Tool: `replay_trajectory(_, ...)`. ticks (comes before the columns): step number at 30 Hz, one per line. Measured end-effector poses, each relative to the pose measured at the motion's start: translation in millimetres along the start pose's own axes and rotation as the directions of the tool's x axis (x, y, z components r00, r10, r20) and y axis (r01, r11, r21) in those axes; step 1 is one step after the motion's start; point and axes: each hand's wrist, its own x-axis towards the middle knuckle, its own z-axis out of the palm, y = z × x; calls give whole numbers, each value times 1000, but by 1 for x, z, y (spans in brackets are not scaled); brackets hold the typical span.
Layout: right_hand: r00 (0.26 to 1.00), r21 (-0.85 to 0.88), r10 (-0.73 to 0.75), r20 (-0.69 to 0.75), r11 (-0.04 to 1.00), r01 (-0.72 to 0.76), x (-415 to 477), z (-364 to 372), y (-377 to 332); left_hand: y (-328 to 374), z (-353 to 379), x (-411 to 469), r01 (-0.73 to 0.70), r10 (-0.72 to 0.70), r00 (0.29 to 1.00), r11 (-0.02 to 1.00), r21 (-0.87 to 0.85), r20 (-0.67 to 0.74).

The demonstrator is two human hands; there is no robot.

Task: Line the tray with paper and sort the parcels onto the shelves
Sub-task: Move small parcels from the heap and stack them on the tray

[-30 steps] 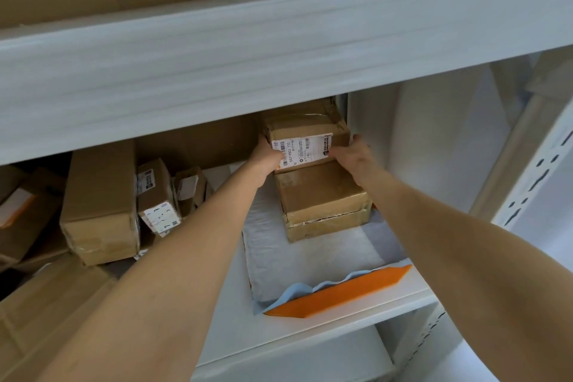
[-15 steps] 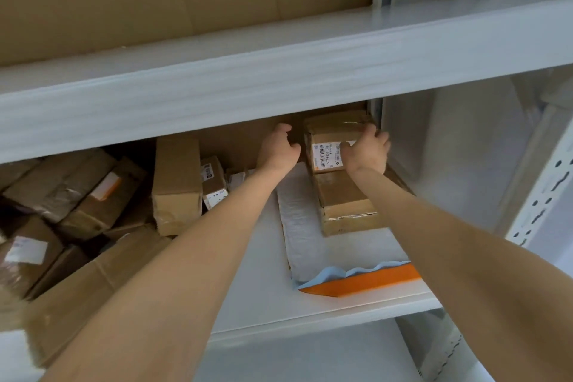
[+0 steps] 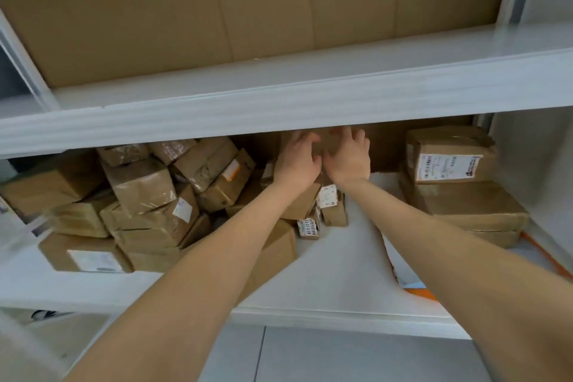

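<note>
My left hand [image 3: 296, 163] and my right hand [image 3: 348, 158] reach side by side deep into the lower shelf, just under the upper shelf's edge. Their fingers are spread and lie against a brown parcel [image 3: 325, 144] at the back, which is blurred and mostly hidden. At the right, a labelled parcel [image 3: 449, 155] is stacked on wider brown parcels [image 3: 471, 208]. These stand in the orange tray [image 3: 544, 257], and my right forearm covers most of the tray and its paper lining [image 3: 395, 270].
A loose heap of brown parcels [image 3: 155, 195] fills the shelf's left half. Two small labelled parcels [image 3: 331, 205] stand just below my hands. The white upper shelf edge [image 3: 279, 102] hangs low over them, with flat cardboard [image 3: 248, 9] behind it. Grey floor [image 3: 341, 357] lies below.
Both hands have let go of the labelled parcel, which stays on top of the stack in the tray. They have moved left to the back middle of the shelf, and the view has swung left.
</note>
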Motion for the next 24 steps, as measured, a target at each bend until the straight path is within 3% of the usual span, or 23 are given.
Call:
replay_trajectory(13,987,136,-116,111,986,101,-49,100,-96,-130,-71,-35,67,-69,997,996,55,40)
replay_trajectory(16,967,65,-53,251,997,38,-56,118,-97,-149,-71,-45,113,-115,990,993,30,84)
replay_trajectory(20,837,-123,158,523,986,-110,-62,140,-92,-165,-67,-54,208,-208,957,978,23,203)
replay_trajectory(24,802,-199,187,567,976,-87,-69,151,-90,-162,-60,-57,163,-168,956,986,39,241)
